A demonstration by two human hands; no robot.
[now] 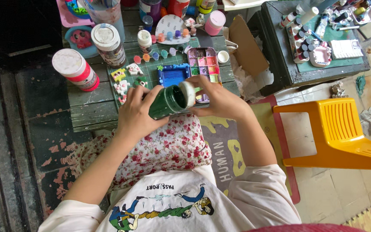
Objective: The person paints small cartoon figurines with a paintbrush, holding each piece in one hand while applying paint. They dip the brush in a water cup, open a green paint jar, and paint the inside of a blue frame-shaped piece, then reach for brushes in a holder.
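Bottle: green paint bottle (pixel 166 102) between both hands, above tabletop (pixel 89 109) edge | axis: lying sideways, white cap (pixel 188 94) rightward | left hand (pixel 136 114) clamped on body | right hand (pixel 217 98) closed around cap (nearer it) | blue tray (pixel 172 75) just beyond.

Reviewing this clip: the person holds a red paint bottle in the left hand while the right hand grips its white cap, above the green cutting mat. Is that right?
Not quite: the round plastic paint bottle is dark green, not red. The head view shows it tilted in the left hand, with the right hand on its white cap, at the near edge of the green cutting mat.
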